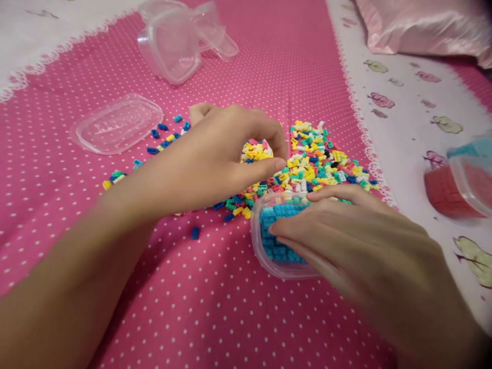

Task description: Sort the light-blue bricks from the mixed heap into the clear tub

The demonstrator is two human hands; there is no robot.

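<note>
A heap of tiny coloured bricks (319, 164) lies on the pink dotted cloth (215, 307). My left hand (215, 154) curls over the heap's left part, fingers bent and cupped around a clump of yellow and pink bricks. My right hand (369, 241) rests on a small clear tub (265, 256) filled with light blue bricks, fingers stretched flat over its top. A few dark blue bricks (165, 138) are scattered to the left of the heap.
A clear lid (115, 125) lies at the left. An empty clear tub and its lid (177, 41) sit at the back. At the right edge stands a clear tub of red bricks (457, 187). A pink satin pillow (423, 25) is at the top right.
</note>
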